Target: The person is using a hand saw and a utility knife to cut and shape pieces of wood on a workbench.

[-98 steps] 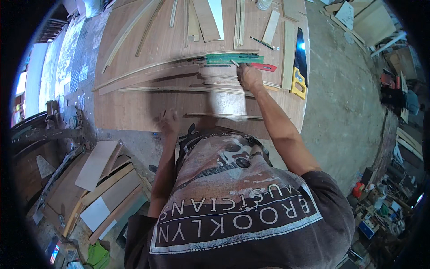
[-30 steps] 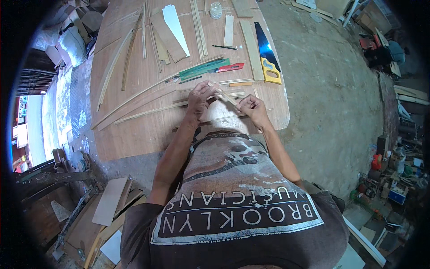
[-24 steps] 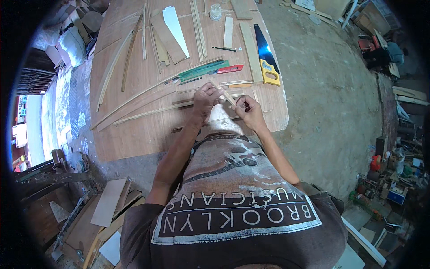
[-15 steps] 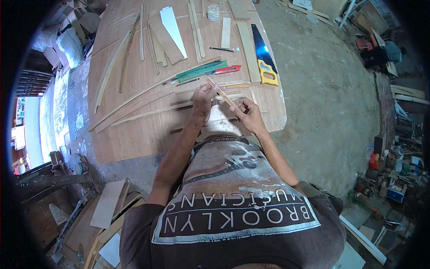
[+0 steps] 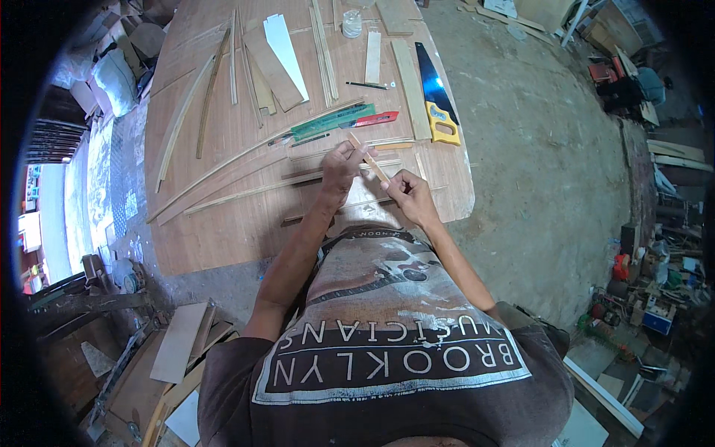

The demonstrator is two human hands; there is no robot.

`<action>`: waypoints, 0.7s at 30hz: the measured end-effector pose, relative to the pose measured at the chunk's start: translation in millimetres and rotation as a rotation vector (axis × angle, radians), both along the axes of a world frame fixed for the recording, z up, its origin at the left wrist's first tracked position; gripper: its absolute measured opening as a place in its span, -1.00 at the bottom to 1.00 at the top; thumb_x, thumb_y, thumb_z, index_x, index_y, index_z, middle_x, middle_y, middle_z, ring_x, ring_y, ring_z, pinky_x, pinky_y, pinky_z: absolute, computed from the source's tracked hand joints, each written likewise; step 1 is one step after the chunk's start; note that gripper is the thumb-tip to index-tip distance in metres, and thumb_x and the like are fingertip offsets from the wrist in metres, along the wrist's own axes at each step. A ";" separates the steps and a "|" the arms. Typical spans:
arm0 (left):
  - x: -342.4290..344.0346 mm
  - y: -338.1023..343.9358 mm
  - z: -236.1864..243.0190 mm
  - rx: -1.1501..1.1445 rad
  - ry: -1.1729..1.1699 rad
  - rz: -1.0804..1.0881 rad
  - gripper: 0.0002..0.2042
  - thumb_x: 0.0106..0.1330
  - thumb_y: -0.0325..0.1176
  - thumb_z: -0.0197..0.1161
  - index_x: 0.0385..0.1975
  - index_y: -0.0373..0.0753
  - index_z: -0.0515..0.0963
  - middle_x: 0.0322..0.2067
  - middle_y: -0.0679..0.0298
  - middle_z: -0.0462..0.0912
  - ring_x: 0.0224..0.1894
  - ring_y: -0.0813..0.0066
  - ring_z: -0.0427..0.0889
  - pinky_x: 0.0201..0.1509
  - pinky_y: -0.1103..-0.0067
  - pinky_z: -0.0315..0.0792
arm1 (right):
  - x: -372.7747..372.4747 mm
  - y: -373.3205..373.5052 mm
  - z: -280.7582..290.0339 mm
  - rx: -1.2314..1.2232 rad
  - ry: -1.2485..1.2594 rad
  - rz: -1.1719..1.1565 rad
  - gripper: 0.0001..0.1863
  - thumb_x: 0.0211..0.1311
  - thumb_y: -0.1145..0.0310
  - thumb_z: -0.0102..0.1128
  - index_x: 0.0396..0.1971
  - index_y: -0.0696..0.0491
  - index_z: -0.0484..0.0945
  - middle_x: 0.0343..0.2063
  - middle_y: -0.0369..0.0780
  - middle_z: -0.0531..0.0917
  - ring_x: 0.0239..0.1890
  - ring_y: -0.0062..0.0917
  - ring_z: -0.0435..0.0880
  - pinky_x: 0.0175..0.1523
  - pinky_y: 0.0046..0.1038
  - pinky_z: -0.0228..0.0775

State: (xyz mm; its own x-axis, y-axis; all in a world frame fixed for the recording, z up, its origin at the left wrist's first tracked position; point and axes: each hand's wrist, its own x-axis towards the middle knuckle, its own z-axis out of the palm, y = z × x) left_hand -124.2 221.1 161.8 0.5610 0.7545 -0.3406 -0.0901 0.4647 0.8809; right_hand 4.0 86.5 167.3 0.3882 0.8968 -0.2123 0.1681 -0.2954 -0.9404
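Observation:
Between my two hands, above the near edge of the wooden table (image 5: pixel 216 238), is a short, narrow wood strip (image 5: pixel 377 168), tilted from upper left to lower right. My left hand (image 5: pixel 342 165) grips its far part with closed fingers. At its near end, the fingers of my right hand (image 5: pixel 410 195) pinch it. Just beyond my hands lie a red utility knife (image 5: pixel 378 118), a green tool or strip (image 5: pixel 328 124) and a dark pencil (image 5: pixel 311 139). Several thin wood strips (image 5: pixel 253 197) lie on the tabletop under and beside my left hand.
A handsaw with a yellow handle (image 5: pixel 442 123) lies at the table's right edge beside a flat board (image 5: pixel 411 89). Toward the back are a clear jar (image 5: pixel 352 24), a white strip (image 5: pixel 286 56) and another pencil (image 5: pixel 366 85). Leaning boards (image 5: pixel 180 343) stand at lower left.
Both hands still hold the wood strip. My right fingers have closed more tightly around its near end, and the strip has turned slightly steeper.

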 end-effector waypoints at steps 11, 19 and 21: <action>-10.8 3.3 -3.0 -0.101 -0.013 0.114 -0.61 0.40 -0.05 0.01 -0.23 -0.31 0.51 -0.31 0.14 0.69 -0.50 0.64 0.57 -0.51 0.71 0.49 | -1.3 14.0 -5.0 0.007 0.006 0.076 -0.67 0.20 0.18 0.28 -0.55 0.13 0.49 -0.69 -0.42 0.38 -0.58 -0.73 0.28 -0.47 -0.60 0.15; -9.0 9.5 -0.7 0.054 0.038 0.133 -0.81 0.35 -0.28 0.15 -0.20 -0.26 0.44 -0.31 0.20 0.69 -0.52 0.69 0.56 -0.55 0.75 0.47 | 1.7 14.4 -7.3 -0.016 -0.049 0.114 -0.74 0.20 0.22 0.29 -0.40 0.15 0.57 -0.65 -0.42 0.42 -0.57 -0.75 0.29 -0.46 -0.61 0.16; -9.0 13.2 -3.0 0.055 0.043 0.134 -0.80 0.35 -0.26 0.13 -0.19 -0.25 0.43 -0.31 0.20 0.69 -0.52 0.69 0.55 -0.55 0.74 0.47 | 1.3 15.8 -6.6 -0.029 0.037 0.121 -0.77 0.20 0.27 0.29 -0.32 0.14 0.59 -0.64 -0.43 0.43 -0.57 -0.76 0.29 -0.47 -0.63 0.15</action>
